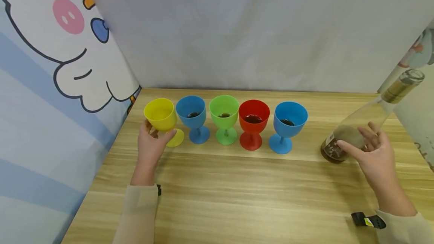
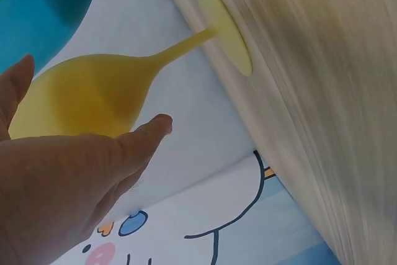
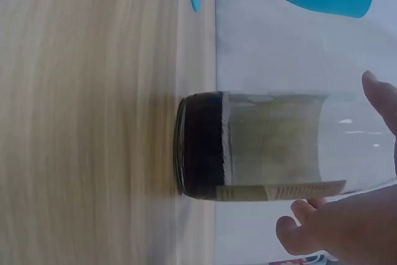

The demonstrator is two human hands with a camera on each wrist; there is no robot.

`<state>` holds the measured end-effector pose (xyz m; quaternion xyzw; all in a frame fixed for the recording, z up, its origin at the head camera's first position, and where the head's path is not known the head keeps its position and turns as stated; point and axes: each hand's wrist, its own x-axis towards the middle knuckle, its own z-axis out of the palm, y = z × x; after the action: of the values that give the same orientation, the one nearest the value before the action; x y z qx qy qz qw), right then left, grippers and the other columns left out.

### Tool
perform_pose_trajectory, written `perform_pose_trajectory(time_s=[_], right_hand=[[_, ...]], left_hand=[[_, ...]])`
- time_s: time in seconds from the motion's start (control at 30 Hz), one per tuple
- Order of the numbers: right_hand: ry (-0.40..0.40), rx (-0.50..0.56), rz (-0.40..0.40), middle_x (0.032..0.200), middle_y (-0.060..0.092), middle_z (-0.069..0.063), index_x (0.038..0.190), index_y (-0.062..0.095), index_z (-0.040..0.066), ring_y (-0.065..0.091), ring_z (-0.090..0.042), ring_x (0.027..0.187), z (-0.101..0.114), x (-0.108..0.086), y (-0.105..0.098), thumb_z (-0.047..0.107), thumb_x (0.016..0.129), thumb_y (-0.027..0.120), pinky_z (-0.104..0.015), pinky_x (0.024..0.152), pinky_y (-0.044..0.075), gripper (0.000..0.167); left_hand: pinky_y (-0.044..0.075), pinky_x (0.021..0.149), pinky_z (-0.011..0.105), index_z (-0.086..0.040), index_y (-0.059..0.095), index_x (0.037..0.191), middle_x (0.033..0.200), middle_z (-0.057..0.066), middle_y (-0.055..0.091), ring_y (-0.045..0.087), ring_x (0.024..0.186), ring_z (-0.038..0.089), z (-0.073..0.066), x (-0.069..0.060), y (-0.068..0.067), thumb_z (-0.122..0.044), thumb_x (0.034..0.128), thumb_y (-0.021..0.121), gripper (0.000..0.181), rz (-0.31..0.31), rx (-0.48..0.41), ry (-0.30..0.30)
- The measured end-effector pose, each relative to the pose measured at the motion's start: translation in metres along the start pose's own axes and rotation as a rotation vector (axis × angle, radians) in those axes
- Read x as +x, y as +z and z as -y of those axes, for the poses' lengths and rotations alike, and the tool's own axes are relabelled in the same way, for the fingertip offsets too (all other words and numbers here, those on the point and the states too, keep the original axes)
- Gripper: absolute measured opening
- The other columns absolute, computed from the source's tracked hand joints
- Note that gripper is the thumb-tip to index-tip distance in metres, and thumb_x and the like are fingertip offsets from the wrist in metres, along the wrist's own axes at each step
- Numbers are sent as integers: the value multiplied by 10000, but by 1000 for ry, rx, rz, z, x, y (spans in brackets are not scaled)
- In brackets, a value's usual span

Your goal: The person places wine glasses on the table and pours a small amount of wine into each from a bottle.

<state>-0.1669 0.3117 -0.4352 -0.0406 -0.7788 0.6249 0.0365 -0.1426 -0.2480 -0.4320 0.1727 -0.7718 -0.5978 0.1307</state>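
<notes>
At the left end of a row of plastic goblets stands the yellow goblet [image 1: 161, 118], its foot on the table; no liquid shows inside. My left hand [image 1: 151, 143] is spread around the lower bowl, thumb in front and fingers partly hidden behind; whether they touch it I cannot tell. A clear glass bottle [image 3: 273, 144] stands upright at the right, dark liquid in its bottom. Beside it, my right hand [image 1: 378, 153] has thumb and fingers parted around the bottle's body, without a visible grip.
Blue [image 1: 191, 114], green [image 1: 224, 118], red [image 1: 254, 123] and second blue [image 1: 290, 125] goblets stand between the hands, each with some dark liquid. A pale wall [image 1: 254, 33] rises behind the wood-grain table [image 1: 237, 199]. A cartoon-printed panel [image 1: 51, 93] bounds the left.
</notes>
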Motion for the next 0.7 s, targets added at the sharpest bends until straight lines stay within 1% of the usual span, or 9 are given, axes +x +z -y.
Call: perform_pose_trajectory(time_s=[0.1,0.13,0.2,0.3,0.37,0.5,0.6,0.7], right_hand=[[8,109,-7,1592,310,-4,1636,112,248,159,-114,1503,3,-6,-3,56,944,731,-159,1136,184,948],[10,161,-8,1585,312,2,1637,109,247,162,-111,1503,4,-8,-4,37,946,722,-166,1143,174,948],[5,233,-14,1611,273,9,1640,91,240,145,-103,1506,8,-12,-5,11,954,699,-172,1151,151,945],[-18,258,-34,1660,181,7,1642,60,226,93,-95,1513,14,-19,-5,10,973,669,-191,1163,113,930],[-36,244,-52,1675,129,15,1642,42,220,57,-94,1515,19,-24,-3,13,975,666,-204,1169,85,936],[-52,198,-87,1678,106,24,1641,42,221,28,-92,1515,27,-34,-1,24,975,669,-224,1174,52,935],[-64,172,-113,1679,95,29,1641,50,208,13,-81,1513,33,-40,1,21,973,670,-235,1175,30,930],[-93,171,-137,1680,66,23,1639,61,183,-22,-71,1509,39,-46,3,-8,969,662,-245,1174,-3,920]], left_hand=[[277,1167,459,-64,203,1595,1625,97,269,357,1423,340,-4,-7,-3,-190,867,838,974,-3,-3,-16],[264,1174,451,-70,188,1602,1634,93,251,344,1434,336,-5,-9,-4,-202,871,835,984,-4,-3,-18],[236,1186,434,-81,152,1614,1652,86,207,312,1456,328,-10,-14,-6,-218,880,828,1007,-2,-7,-13],[214,1192,407,-95,109,1625,1666,71,152,264,1479,316,-18,-21,-9,-254,889,819,1034,-3,-7,-7],[208,1193,398,-97,96,1626,1669,64,137,240,1488,314,-23,-26,-11,-274,893,813,1041,-8,5,-2],[194,1195,381,-107,88,1629,1671,50,125,209,1497,303,-33,-36,-15,-298,899,806,1042,-26,26,1],[182,1197,370,-119,92,1631,1672,45,125,198,1501,289,-40,-41,-16,-292,903,802,1031,-38,31,16],[168,1199,360,-132,93,1633,1671,21,125,184,1507,267,-46,-47,-17,-294,913,790,1015,-45,37,37]])
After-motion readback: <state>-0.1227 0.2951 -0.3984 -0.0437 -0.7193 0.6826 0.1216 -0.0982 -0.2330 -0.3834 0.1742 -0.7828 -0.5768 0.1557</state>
